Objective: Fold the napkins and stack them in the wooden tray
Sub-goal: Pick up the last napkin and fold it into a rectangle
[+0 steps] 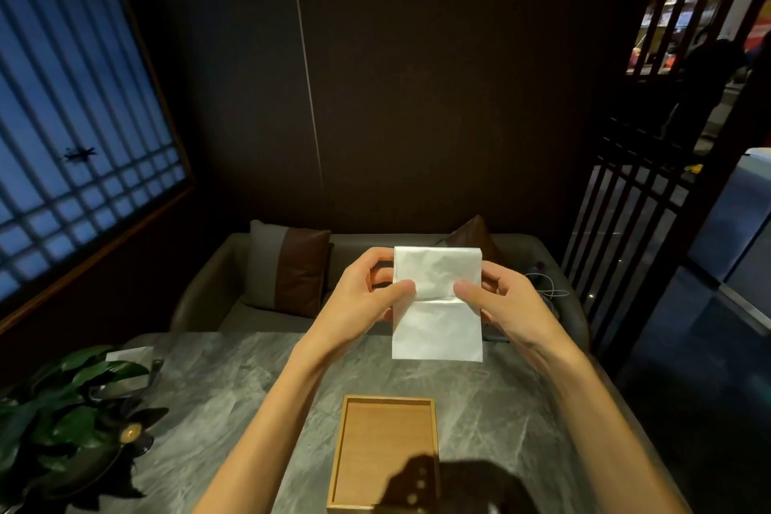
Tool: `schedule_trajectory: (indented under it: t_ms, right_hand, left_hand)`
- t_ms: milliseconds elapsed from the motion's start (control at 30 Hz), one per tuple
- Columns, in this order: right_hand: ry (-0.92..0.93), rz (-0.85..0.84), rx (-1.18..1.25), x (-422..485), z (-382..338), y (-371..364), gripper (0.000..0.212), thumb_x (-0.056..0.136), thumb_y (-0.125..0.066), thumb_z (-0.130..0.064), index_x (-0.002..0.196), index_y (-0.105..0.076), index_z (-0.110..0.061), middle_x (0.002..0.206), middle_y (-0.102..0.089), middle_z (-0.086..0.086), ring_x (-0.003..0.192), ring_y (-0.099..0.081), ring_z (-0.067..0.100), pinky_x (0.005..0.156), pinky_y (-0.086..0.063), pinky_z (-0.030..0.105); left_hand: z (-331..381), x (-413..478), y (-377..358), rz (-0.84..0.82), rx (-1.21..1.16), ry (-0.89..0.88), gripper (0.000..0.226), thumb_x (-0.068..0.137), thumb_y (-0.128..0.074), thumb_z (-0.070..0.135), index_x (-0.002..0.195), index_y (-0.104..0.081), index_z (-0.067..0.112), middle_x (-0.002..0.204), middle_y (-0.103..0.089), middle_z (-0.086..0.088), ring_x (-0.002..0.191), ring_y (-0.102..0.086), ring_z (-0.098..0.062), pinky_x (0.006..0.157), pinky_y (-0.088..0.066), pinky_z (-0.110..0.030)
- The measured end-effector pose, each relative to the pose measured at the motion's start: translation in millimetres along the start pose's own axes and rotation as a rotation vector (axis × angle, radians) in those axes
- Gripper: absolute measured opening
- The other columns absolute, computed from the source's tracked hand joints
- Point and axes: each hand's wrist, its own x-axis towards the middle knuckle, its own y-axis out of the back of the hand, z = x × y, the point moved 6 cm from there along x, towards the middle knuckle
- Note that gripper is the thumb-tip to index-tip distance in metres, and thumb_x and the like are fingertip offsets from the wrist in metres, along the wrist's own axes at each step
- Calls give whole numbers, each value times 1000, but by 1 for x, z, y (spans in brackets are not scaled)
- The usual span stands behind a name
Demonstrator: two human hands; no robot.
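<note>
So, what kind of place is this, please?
Probably a restaurant booth or private dining nook: a marble-look table faces a cushioned sofa with pillows, beside a dark wooden lattice screen. Both hands hold a white napkin above an empty wooden tray.

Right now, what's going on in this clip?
A person is folding a white napkin in the air above a grey marble table. The left hand and right hand pinch it at either side, with the top part folded down. The wooden tray sits on the table below the hands and holds no napkins yet.
</note>
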Motion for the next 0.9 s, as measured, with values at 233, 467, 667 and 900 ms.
schedule_trajectory:
  t_ms: [233,467,667,900]
  right_hand:
    - [146,43,1,3,-9,5,30,91,-68,-4,102,-77,-31,108,-78,-5,106,-71,11,88,-59,25]
    - [208,73,-50,-2,-14,6,46,94,-60,4,71,-80,-31,109,-75,-15,111,-66,7,81,-59,24]
    - [300,44,-46,1,-20,6,49,84,-49,27,69,-75,-12,101,-73,4,100,-69,21,79,-55,23]
    - [262,-16,-57,1,-18,4,40,91,-56,15,81,-78,-16,104,-73,-2,100,-70,16,76,-56,20]
  left_hand:
    - [3,-2,2,31,-57,-21,21,95,-68,7,103,-72,26,103,-78,8,94,-76,-7,64,-57,-16]
    - [-9,-1,-2,19,-153,170,18,99,-65,20,115,-67,27,100,-77,12,97,-74,-7,68,-59,-18]
    - [-5,-9,-12,-20,-365,301,36,102,-52,47,118,-68,19,110,-80,-2,97,-78,-14,68,-61,-24]
    - [-1,-9,-8,18,-133,232,27,97,-65,39,114,-74,20,102,-79,7,96,-76,-7,69,-58,-18]
